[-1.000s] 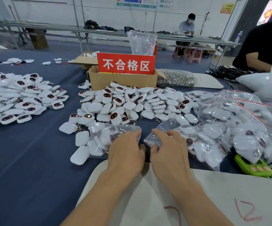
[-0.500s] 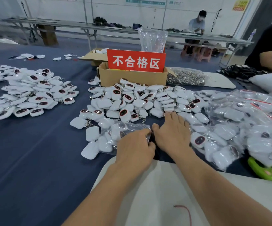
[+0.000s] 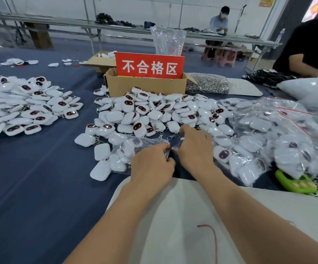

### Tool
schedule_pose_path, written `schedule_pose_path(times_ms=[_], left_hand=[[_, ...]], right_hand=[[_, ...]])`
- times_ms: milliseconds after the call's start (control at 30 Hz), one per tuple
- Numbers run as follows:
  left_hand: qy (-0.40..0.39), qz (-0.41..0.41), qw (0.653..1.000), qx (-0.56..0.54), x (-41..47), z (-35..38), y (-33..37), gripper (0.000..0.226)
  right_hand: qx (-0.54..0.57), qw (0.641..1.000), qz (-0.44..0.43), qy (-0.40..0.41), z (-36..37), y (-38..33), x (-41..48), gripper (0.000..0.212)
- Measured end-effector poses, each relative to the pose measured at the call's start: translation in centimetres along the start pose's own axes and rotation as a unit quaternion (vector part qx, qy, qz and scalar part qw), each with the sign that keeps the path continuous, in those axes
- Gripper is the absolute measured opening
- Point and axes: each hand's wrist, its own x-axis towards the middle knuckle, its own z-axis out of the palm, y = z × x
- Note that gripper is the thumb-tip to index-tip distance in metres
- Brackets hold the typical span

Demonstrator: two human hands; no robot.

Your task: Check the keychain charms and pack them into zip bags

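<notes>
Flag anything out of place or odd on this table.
A green gadget lies beside the filled zip bags at the right, the one non-white item among the charms. Nothing looks spilled or damaged.

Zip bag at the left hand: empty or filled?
Filled: several white keychain charms show through the clear zip bag, whose edge the left hand pinches.

A zip bag (image 3: 124,155) of charms lies under the fingers of the left hand (image 3: 152,164), with the right hand (image 3: 194,149) just beside it. Beyond the fingertips spreads a loose pile of charms (image 3: 154,113). Behind it is a cardboard box (image 3: 144,86) with a sign (image 3: 149,65) standing in it. Right of the fingers are heaped filled bags (image 3: 268,134), and well to their left lies another charm pile (image 3: 30,107).
</notes>
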Motion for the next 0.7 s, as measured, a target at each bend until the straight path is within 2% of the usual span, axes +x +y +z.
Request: schedule_pose_path(times_ms=[100, 200, 233, 300, 367, 400, 467, 533, 600, 633, 700], left_hand=[[0.003, 0.003, 1.000, 0.022, 0.0, -0.2, 0.3, 0.027], [-0.007, 0.020, 0.998, 0.060, -0.1, -0.6, 0.5, 0.014], [-0.010, 0.022, 0.997, 0.067, -0.2, -0.7, 0.6, 0.012], [-0.013, 0.025, 0.997, 0.070, -0.3, -0.7, 0.8, 0.008], [-0.007, 0.020, 0.998, 0.059, -0.7, -0.8, 1.0, 0.007], [0.005, 0.018, 0.999, 0.042, -0.9, -0.7, 1.1, 0.013], [0.047, 0.035, 0.998, -0.012, -1.2, -0.7, 1.4, 0.041], [0.075, 0.071, 0.991, -0.088, -1.7, -1.0, 1.8, 0.059], [0.042, 0.086, 0.981, -0.168, -2.3, -1.1, 2.6, 0.061], [0.015, 0.081, 0.975, -0.207, -2.6, -1.0, 2.9, 0.057], [-0.020, 0.062, 0.961, -0.268, -2.8, -0.8, 3.3, 0.045]], right_hand=[[0.004, 0.996, -0.072, 0.052, -0.5, -0.1, -0.8, 0.029], [0.149, 0.975, -0.092, 0.134, -1.5, -0.9, -3.9, 0.033], [0.208, 0.966, -0.077, 0.131, -1.9, -1.2, -5.4, 0.034], [0.328, 0.942, -0.009, 0.073, -2.7, -1.7, -8.1, 0.033], [0.408, 0.909, 0.078, 0.042, -3.5, -1.6, -9.6, 0.030], [0.434, 0.894, 0.107, 0.044, -3.8, -1.2, -9.9, 0.029], [0.493, 0.855, 0.152, 0.055, -4.7, -0.7, -10.0, 0.025], [0.569, 0.794, 0.205, 0.061, -5.3, -0.4, -9.4, 0.017], [0.634, 0.730, 0.249, 0.051, -5.7, -0.1, -8.7, 0.014], [0.653, 0.710, 0.262, 0.036, -5.8, 0.2, -8.4, 0.014], [0.665, 0.695, 0.273, -0.002, -6.1, 0.8, -8.0, 0.016]])
